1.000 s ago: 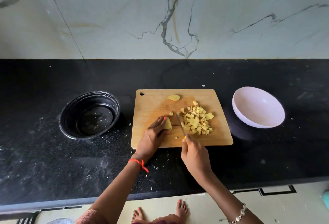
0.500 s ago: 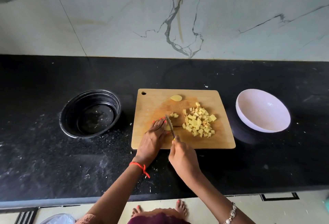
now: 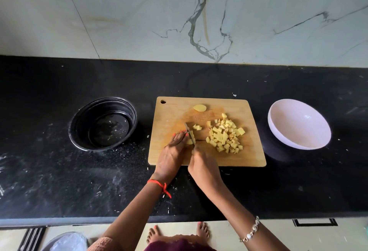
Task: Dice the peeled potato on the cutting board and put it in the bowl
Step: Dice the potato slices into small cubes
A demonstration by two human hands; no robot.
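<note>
Potato dice (image 3: pixel 224 136) heaped toward cutting board's (image 3: pixel 171 115) right edge (bowl (image 3: pixel 278 127) just beyond).

black stone countertop (image 3: pixel 59 181), glossy, dusted with pale specks and streaks, densest on its left half. black round container (image 3: pixel 81 119) standing on the counter's left part, upright, with a ribbed wall and a few pale scraps on its floor. white marble wall (image 3: pixel 139 21) behind the counter, crossed by grey veins (image 3: pixel 192 31) and one thin diagonal seam. dark drawer handle (image 3: pixel 314 222) below the counter's front edge, right. clear plastic sheet (image 3: pixel 67 240) at lower left, cut off by the frame.
</note>
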